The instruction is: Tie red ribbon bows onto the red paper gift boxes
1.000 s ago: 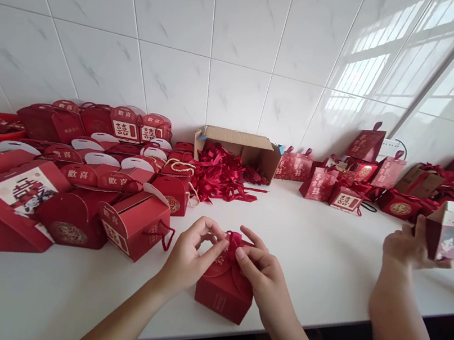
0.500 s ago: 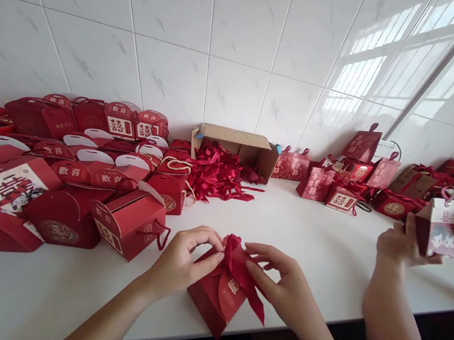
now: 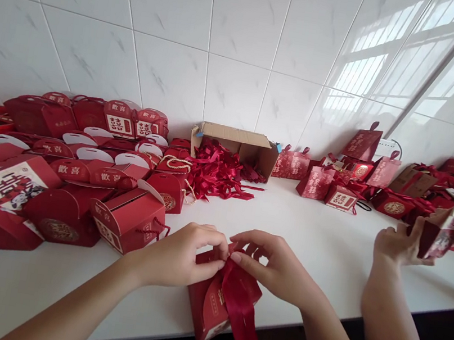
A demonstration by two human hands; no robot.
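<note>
A red gift box (image 3: 206,306) rests at the table's front edge, its near corner jutting past it. Dark red ribbon (image 3: 238,299) is gathered at the top of the box, and its tails hang down over the front. My left hand (image 3: 197,253) pinches the ribbon at the top from the left. From the right, my right hand (image 3: 267,261) closes thumb and fingers on the same ribbon, the fingertips of both hands nearly touching. The knot itself is mostly hidden by the fingers.
Many red boxes (image 3: 62,213) crowd the left. A cardboard box (image 3: 236,135) of loose ribbons (image 3: 218,174) lies by the wall. More boxes (image 3: 314,181) stand back right. At the right, another person's hands (image 3: 399,244) hold a small box (image 3: 433,240).
My right hand has moved left to the ribbon top. The gift box has turned and its ribbon tails hang lower. The other person's small box has tilted.
</note>
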